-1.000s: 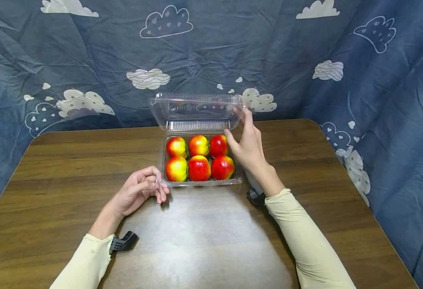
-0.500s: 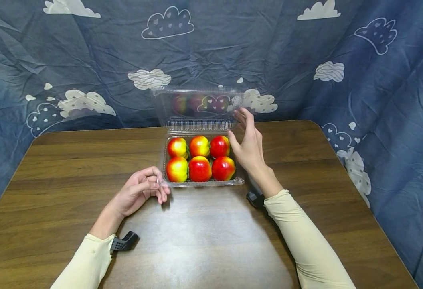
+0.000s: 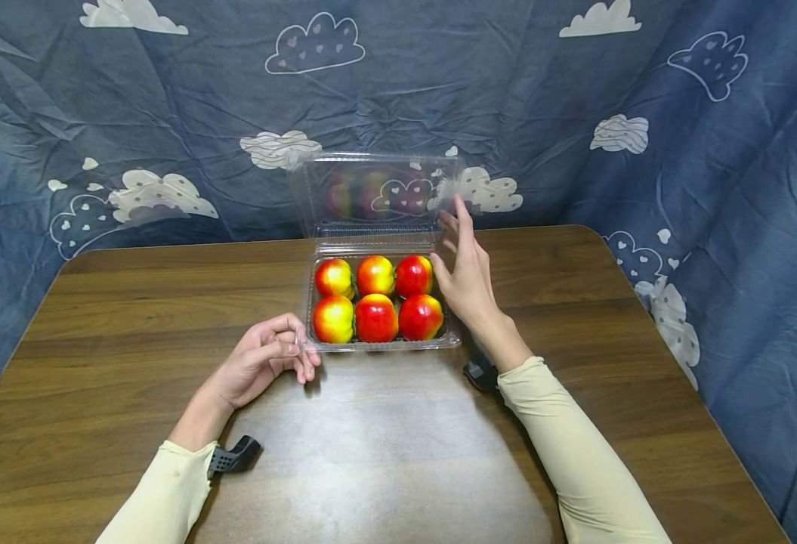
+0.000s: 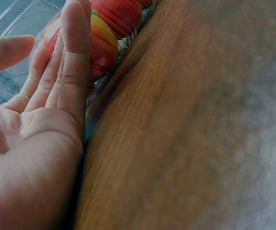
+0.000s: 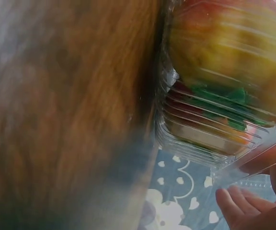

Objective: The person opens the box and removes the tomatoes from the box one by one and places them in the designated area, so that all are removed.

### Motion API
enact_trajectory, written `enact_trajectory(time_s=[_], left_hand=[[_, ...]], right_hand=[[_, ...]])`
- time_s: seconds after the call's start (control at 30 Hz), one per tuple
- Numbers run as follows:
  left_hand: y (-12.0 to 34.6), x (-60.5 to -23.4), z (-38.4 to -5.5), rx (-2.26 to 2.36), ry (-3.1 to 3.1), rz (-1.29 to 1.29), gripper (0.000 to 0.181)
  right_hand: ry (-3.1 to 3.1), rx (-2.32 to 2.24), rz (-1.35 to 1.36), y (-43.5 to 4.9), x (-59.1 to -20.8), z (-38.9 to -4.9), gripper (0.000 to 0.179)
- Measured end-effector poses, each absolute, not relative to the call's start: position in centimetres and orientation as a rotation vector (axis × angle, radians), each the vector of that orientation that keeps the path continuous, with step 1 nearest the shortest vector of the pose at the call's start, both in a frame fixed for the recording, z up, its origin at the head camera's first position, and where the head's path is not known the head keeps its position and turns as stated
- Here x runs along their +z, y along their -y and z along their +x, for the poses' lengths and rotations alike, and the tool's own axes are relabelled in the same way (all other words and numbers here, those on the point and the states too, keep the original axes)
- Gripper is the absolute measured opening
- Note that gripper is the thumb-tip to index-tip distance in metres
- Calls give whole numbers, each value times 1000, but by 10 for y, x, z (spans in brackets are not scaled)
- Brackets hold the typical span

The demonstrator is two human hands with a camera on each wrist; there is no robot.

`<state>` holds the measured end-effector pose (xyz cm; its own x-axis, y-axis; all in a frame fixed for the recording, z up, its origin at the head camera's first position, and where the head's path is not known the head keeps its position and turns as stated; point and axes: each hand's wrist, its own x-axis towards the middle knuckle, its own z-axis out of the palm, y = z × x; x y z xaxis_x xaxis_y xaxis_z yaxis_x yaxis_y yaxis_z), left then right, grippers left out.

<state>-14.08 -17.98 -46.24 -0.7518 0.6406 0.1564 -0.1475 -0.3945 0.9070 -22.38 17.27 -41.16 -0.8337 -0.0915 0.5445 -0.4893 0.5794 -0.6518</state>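
Note:
A clear plastic clamshell box [image 3: 387, 347] lies on the table with several red-and-yellow, apple-like fruits [image 3: 376, 317] in two rows. Its hinged transparent lid [image 3: 371, 162] stands raised at the back, leaning away. My right hand [image 3: 469, 283] is at the box's right side, fingers extended by the lid's right edge; whether they touch it I cannot tell. In the right wrist view, green bits [image 5: 224, 98] show under a fruit behind the ribbed wall. My left hand [image 3: 262, 359] rests at the front left corner; in the left wrist view its fingers [image 4: 71, 72] lie straight along the box's side.
The brown wooden table [image 3: 133, 325] has a rounded far right corner. Behind it hangs a blue cloth [image 3: 398, 91] printed with white clouds and hearts. A dark wrist strap [image 3: 235, 454] sits at my left wrist, and a black device [image 3: 481, 374] at the right.
The lid has tipped further back, away from me. My right fingers have straightened a little beside it. The left hand and the fruits look the same.

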Motion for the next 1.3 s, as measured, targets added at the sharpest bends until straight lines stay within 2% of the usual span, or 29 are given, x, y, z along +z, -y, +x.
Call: enact_trajectory(time_s=[0.23, 0.43, 1.3], left_hand=[[180, -462, -140, 2172, -1343, 676, 18], [180, -461, -140, 2172, -1337, 687, 20], [180, -461, -140, 2167, -1350, 721, 21]], right_hand=[[2383, 1170, 470, -173, -413, -224, 103], [2431, 1177, 464, -175, -414, -226, 103], [2598, 1076, 397, -179, -419, -226, 56]])
